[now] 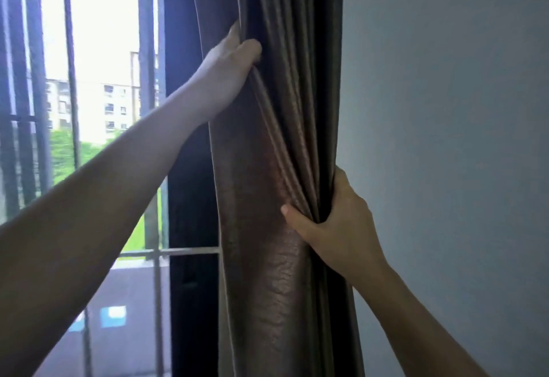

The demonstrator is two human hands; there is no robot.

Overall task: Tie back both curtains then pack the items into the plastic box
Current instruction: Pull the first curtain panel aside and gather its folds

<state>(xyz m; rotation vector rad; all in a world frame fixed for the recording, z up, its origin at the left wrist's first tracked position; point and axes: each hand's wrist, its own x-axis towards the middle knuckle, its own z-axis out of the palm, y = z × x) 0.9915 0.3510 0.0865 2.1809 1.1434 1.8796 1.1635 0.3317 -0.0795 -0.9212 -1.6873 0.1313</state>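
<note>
Curtain (267, 258) fabric, brown with a slight sheen, hangs gathered into 1 tall bundle of folds. It stands between the window (98, 50) on its left and the plain grey wall (445, 109) on its right, close against the wall.

Both hands hold this bundle. The left hand (228, 64) reaches up from the lower left on a bare arm and grips the bundle's left edge high up. Its thumb lies on the front of the cloth and its fingers curl round a fold, with the tips hidden in the fabric. The right hand (335, 225) sits lower, on the bundle's right side. Its thumb (294, 219) presses across the front, and its fingers wrap behind the cloth, out of sight. Several narrow folds slant down from the left hand and pinch together at the right hand's grip.

A dark window frame (184, 198) stands just left of the curtain. Dark vertical bars (69, 50) cross the window. Beyond them show pale buildings (113, 100) and green foliage (65, 151) under a bright sky.
</note>
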